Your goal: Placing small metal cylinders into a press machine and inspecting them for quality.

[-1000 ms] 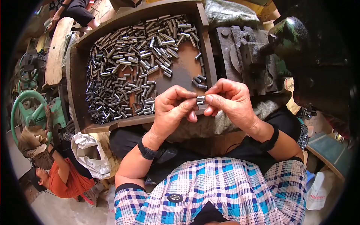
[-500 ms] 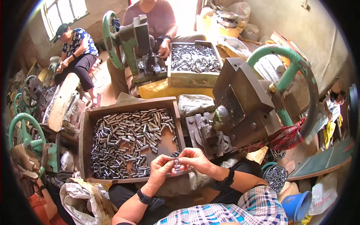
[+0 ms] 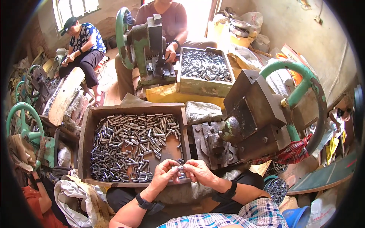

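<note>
My left hand (image 3: 164,175) and my right hand (image 3: 200,173) meet over the front right edge of a wooden tray (image 3: 84,148). Fingertips of both are pinched on a small shiny metal sleeve (image 3: 180,167) between them. Another bit of metal shows just below the fingers, partly hidden. Short dark and silvery metal tubes (image 3: 121,146) are heaped in the tray, thickest at its left and back. Right of the tray stands a hand press (image 3: 253,114) with a green handwheel (image 3: 292,68); neither hand touches it.
Across from me a person (image 3: 163,22) sits at another green press (image 3: 146,49), beside a wooden box (image 3: 201,88) of metal parts. Another person (image 3: 85,41) sits far left. A basket of parts (image 3: 276,189) and a blue bucket (image 3: 296,217) stand at right; a white sack (image 3: 72,201) at left.
The view has shifted, so the surroundings sit slightly lower. My hands remain together; the dark pieces that stood up between my fingertips are out of sight there, and a pale sleeve shows instead.
</note>
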